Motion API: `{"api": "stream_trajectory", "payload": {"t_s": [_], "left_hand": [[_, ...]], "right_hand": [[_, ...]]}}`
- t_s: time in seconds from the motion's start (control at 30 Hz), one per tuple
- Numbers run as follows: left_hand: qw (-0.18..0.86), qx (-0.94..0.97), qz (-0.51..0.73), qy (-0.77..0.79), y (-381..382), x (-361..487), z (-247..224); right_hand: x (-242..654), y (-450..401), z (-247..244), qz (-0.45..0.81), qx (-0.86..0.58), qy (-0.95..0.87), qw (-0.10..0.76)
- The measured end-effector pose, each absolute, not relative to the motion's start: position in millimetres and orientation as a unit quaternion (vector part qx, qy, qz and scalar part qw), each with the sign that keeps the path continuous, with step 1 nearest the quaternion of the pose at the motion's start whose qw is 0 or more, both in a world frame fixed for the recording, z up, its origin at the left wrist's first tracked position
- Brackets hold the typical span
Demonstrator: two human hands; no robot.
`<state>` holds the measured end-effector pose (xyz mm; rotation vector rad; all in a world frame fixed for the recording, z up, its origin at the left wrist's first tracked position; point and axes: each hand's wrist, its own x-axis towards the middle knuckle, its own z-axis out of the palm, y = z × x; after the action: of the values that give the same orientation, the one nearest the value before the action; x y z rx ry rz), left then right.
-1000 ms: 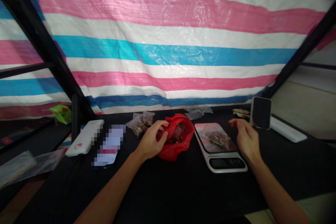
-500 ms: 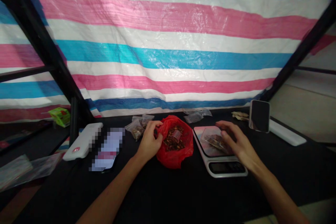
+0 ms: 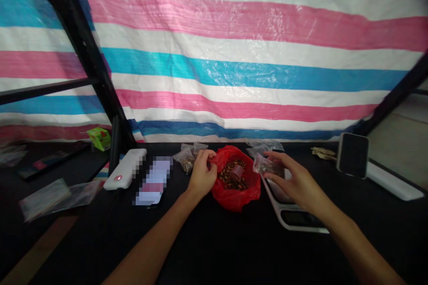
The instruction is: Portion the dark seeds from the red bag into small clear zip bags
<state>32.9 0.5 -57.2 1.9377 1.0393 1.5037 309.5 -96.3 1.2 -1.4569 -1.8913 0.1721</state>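
Zip bag (image 3: 267, 164), small, clear, w/ brown pieces inside, pinched btwn thumb and fingers (image 3: 277, 155) of R hand (image 3: 297, 182), held up just above far edge of digital kitchen scale (image 3: 297, 218), apparently not resting on it. L hand (image 3: 202, 176): fingers (image 3: 209, 156) curled, pressed together on rim of red plastic bag (image 3: 236, 198), which sits just right of those fingers, btwn both hands. In it: heap of dark brown dried pieces (image 3: 230, 177), prob seeds or nuts, can't tell which, w/ small clear plastic cup (image 3: 238, 171) lying on top.

Progress as far as seen: a few filled zip bags (image 3: 187, 159) lie just beyond L fingers; red bag holds a good heap yet. More clear bags (image 3: 264, 144) lie beyond R fingers, contents hard to tell.

Left of L fingers: white power bank (image 3: 125, 169) and pixelated flat item (image 3: 154, 181). Right of R fingers: phone (image 3: 352, 155) propped upright, tan paper scraps (image 3: 323, 153) beside it, long white bar (image 3: 394, 187) in front. All on black-covered table (image 3: 234, 249), pink-blue striped tarp (image 3: 234, 53) behind.
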Motion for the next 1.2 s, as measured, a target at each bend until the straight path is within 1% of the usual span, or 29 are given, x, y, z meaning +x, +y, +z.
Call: {"api": "stream_trajectory", "payload": {"t_s": [0.2, 0.33, 0.53, 0.7, 0.97, 1.2], "left_hand": [[0.239, 0.711, 0.537, 0.385, -1.7, 32.1, -54.8], [0.251, 0.712, 0.536, 0.378, -2.1, 33.1, -54.6], [0.257, 0.723, 0.533, 0.357, -3.1, 34.0, -53.9], [0.26, 0.734, 0.519, 0.352, -2.8, 32.8, -52.3], [0.263, 0.746, 0.505, 0.345, -3.8, 31.9, -51.5], [0.258, 0.749, 0.504, 0.345, -3.8, 30.9, -52.7]], "right_hand": [[258.4, -75.8, 14.2, 0.108, -0.54, -0.792, 0.264], [250.7, -72.4, 5.9, 0.098, -0.541, -0.8, 0.239], [248.9, -74.6, 1.8, 0.094, -0.524, -0.809, 0.247], [247.0, -77.1, 4.3, 0.103, -0.519, -0.818, 0.227], [253.7, -81.6, -1.3, 0.1, -0.498, -0.831, 0.228], [263.5, -92.7, 3.3, 0.081, -0.534, -0.793, 0.281]]}}
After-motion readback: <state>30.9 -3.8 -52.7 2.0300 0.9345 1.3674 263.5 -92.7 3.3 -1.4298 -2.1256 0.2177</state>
